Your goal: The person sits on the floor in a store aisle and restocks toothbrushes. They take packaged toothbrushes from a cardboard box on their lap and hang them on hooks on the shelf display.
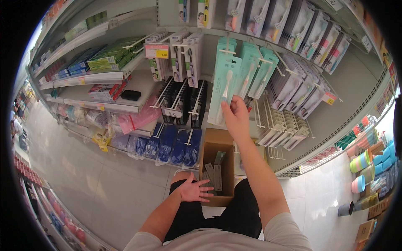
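Note:
Between the thumb and fingers of my right hand point(236, 117) is the lower part of a mint-green toothbrush pack point(223, 84) with a white brush showing on its front. The pack's top edge is close to a white peg hook point(226, 52), where more mint packs hang behind it; whether it is on the hook I cannot tell. My left hand point(195, 189) is empty, its fingers spread above the near left rim of a cardboard box point(217, 200). Inside that box lie several narrow boxed packs point(217, 177).
Hanging toothbrush packs point(180, 58) and black-packed items point(176, 98) flank the mint ones. Rows of white packs point(292, 83) hang to the right. Toothpaste boxes point(110, 56) and a black case point(130, 95) are on the left shelves, above blue bagged slippers point(166, 144).

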`<state>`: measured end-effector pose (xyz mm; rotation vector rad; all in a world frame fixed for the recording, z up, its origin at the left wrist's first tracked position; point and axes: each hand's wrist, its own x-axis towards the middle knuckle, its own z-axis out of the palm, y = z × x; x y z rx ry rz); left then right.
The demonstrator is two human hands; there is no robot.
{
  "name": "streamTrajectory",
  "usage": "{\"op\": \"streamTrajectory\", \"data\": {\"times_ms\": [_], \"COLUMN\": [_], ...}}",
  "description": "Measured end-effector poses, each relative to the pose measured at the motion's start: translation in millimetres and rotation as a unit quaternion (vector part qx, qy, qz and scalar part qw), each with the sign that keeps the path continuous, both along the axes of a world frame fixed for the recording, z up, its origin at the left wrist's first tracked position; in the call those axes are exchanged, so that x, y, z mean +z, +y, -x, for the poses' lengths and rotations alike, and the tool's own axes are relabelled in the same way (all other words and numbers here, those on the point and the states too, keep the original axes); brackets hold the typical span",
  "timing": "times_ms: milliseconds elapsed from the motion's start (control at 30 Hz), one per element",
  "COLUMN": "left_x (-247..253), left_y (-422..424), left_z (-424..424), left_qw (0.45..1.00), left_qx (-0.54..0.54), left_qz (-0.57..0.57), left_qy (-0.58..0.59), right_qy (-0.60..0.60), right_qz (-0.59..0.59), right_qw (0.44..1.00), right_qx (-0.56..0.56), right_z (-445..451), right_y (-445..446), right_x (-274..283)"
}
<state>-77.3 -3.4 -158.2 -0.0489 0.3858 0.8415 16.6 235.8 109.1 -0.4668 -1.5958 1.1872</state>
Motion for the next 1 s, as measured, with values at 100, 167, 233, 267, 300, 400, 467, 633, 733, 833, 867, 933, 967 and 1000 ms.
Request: {"op": "streamTrajectory", "data": {"times_ms": [100,167,233,267,300,400,467,633,733,833,867,933,967,1000], "left_x": [6,3,1,1,0,-4,1,2,-1,-3,-5,-6,-6,-5], "left_y": [-2,-1,-2,-2,-3,-1,-2,0,0,0,1,0,0,1], "left_z": [1,2,3,3,3,4,3,3,5,5,6,7,7,7], "left_qw": [1.0,1.0,1.0,1.0,1.0,0.999,1.0,1.0,1.0,0.999,0.999,0.999,0.999,0.999], "left_qx": [0.003,0.003,0.003,0.003,0.001,-0.001,-0.001,0.003,0.002,-0.002,-0.004,-0.006,-0.005,-0.006], "left_qz": [0.0,0.001,0.001,-0.002,-0.002,-0.014,-0.008,-0.002,-0.006,-0.016,-0.021,-0.024,-0.022,-0.021], "left_qy": [0.011,0.001,-0.006,-0.008,-0.011,-0.031,-0.016,-0.023,-0.026,-0.028,-0.03,-0.033,-0.034,-0.035], "right_qy": [-0.007,-0.005,-0.02,-0.027,-0.02,-0.017,-0.038,-0.036,-0.048,-0.065,-0.072,-0.049,-0.038,-0.03], "right_qz": [-0.003,0.0,0.002,0.003,0.0,-0.005,-0.002,-0.018,-0.021,-0.022,-0.022,-0.024,-0.025,-0.022], "right_qw": [1.0,1.0,1.0,0.999,1.0,1.0,0.999,0.999,0.999,0.997,0.997,0.998,0.999,0.999], "right_qx": [-0.001,-0.021,-0.024,-0.026,-0.023,-0.017,-0.012,-0.014,-0.01,-0.016,-0.019,-0.023,-0.025,-0.025], "right_z": [12,18,20,20,22,28,29,33,32,34,34,36,36,37], "right_y": [14,17,18,19,20,26,32,46,44,43,42,33,30,30], "right_x": [0,-3,-3,-3,-4,-5,-6,-8,-7,-9,-10,-6,-5,-5]}}
